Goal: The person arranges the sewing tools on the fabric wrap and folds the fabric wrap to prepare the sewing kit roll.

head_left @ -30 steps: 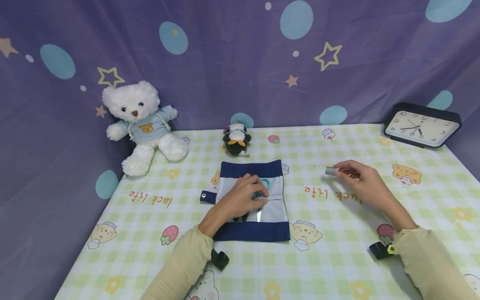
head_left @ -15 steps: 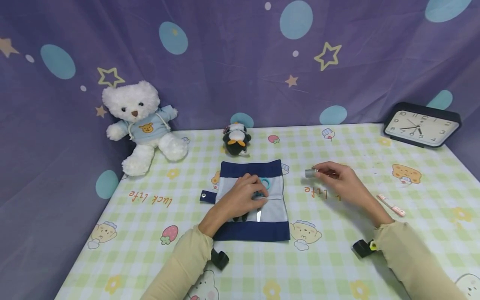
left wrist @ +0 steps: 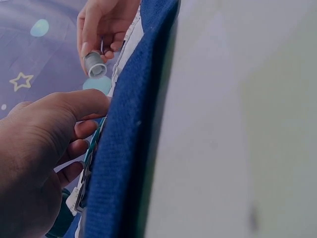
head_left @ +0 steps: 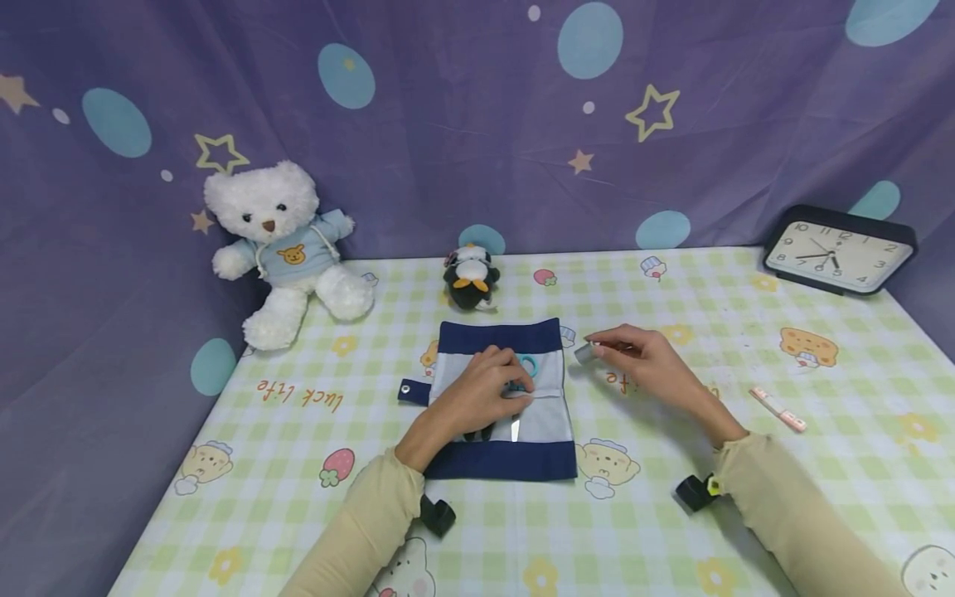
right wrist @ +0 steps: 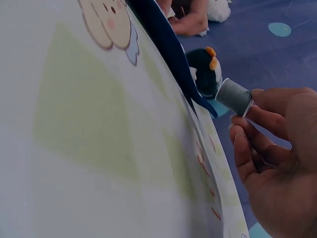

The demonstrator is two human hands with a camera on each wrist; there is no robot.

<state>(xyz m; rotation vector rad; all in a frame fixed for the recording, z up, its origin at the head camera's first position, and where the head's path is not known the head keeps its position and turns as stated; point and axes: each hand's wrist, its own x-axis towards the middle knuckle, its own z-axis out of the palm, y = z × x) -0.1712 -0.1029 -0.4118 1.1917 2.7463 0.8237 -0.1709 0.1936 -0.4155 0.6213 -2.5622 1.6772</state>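
An unfolded navy and light-grey fabric pouch (head_left: 543, 424) lies on the table. It holds scissors with turquoise handles (head_left: 529, 365), partly covered by my left hand (head_left: 488, 388). Thumb and forefinger of that hand pinch the pouch's inner pocket edge. Just beyond the pouch's right side, my right hand (head_left: 645, 361) holds a spool of grey thread (right wrist: 235, 97) by one end, between thumb and fingers. The spool is tilted in the air, its hollow end facing the left wrist camera. A metal blade (head_left: 516, 429) and dark handles (head_left: 479, 433) show below my left hand.
A slim pink-ended piece (head_left: 778, 409) lies right of my right forearm. Behind the pouch sits a penguin plush (head_left: 472, 276). A white teddy bear (head_left: 287, 249) sits at the back left, and a black-framed clock (head_left: 839, 250) stands at the back right.
My right hand has moved left with the thread spool, up to the pouch's right side, and the spool has tilted. The pink-ended piece has come into sight. My left hand has stayed put.
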